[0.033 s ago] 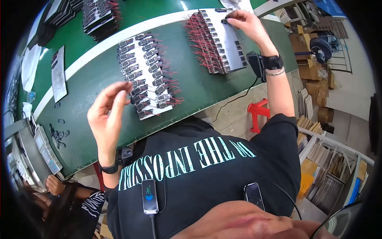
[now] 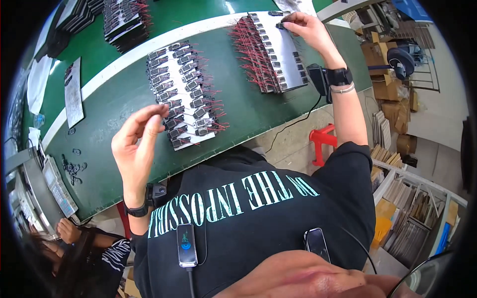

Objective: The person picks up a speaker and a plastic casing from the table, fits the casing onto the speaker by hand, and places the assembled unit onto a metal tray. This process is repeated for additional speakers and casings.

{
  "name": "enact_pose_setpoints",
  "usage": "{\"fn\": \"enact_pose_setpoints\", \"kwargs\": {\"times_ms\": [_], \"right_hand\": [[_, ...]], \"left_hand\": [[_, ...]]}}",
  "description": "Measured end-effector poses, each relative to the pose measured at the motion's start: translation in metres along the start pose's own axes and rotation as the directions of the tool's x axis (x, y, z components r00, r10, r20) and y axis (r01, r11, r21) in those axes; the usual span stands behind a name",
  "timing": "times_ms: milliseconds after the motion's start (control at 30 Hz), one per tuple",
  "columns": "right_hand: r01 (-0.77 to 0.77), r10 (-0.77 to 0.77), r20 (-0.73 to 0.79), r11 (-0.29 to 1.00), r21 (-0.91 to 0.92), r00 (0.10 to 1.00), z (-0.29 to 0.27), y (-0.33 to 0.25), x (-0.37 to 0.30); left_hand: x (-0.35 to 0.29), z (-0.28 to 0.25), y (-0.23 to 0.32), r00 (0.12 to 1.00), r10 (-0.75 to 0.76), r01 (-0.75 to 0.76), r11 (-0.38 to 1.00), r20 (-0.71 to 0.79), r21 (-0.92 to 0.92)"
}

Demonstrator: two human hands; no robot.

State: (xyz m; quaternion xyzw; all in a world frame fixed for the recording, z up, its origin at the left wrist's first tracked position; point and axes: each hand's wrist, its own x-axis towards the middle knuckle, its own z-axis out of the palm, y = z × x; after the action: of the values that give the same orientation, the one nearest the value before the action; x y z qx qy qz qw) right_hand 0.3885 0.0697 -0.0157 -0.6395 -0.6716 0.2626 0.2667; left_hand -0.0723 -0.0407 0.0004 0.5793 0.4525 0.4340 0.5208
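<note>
My right hand (image 2: pixel 307 31) pinches a small black rectangular part (image 2: pixel 280 26) over the far end of a white sheet (image 2: pixel 284 47). That sheet tops a stack whose edges carry similar black parts, with red wires (image 2: pixel 248 54) bristling from its left side. My left hand (image 2: pixel 136 136) hovers beside the near left edge of another white board (image 2: pixel 180 89). Its thumb and fingers are bent but apart, and I see nothing between them. Two rows of black parts with grey centres (image 2: pixel 197 93) and thin red wires cover this board.
Loose black parts (image 2: pixel 73 169) lie on the green table (image 2: pixel 114 109) at the left, near a grey keypad device (image 2: pixel 58 186). Another wired stack (image 2: pixel 121 25) stands at the back. A red stool (image 2: pixel 323 141) is below the table's edge. A co-worker's hand (image 2: pixel 68 231) shows lower left.
My left hand has shifted very slightly to the right. My right hand keeps its pinch on the black part in nearly the same place.
</note>
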Motion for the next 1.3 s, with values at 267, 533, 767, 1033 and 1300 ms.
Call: {"fn": "enact_pose_setpoints", "kwargs": {"times_ms": [267, 533, 767, 1033, 1300], "right_hand": [[0.057, -0.057, -0.111, 0.998, -0.01, 0.992, 0.009, 0.013, 0.015], [0.018, -0.025, -0.232, 0.999, -0.031, 0.972, -0.002, -0.033, -0.031], [0.039, -0.02, 0.072, 0.964, -0.262, 0.997, -0.001, -0.029, -0.09], [0.083, -0.067, 0.064, 0.954, -0.287, 0.996, 0.006, -0.001, -0.093], [0.145, -0.086, 0.183, 0.931, -0.336, 0.979, -0.005, 0.009, -0.082]], "left_hand": [[-0.012, -0.002, -0.007, 1.0, -0.019, 0.019, 0.999, 0.001, 0.049], [-0.037, -0.046, -0.022, 0.913, 0.047, 0.089, 0.947, -0.405, 0.309], [-0.066, -0.099, -0.066, 0.921, 0.111, 0.219, 0.645, -0.372, 0.733], [-0.049, -0.08, -0.093, 0.959, 0.274, -0.166, 0.311, 0.079, 0.936], [-0.052, -0.078, -0.085, 0.953, 0.264, -0.025, 0.549, -0.145, 0.836]]}}
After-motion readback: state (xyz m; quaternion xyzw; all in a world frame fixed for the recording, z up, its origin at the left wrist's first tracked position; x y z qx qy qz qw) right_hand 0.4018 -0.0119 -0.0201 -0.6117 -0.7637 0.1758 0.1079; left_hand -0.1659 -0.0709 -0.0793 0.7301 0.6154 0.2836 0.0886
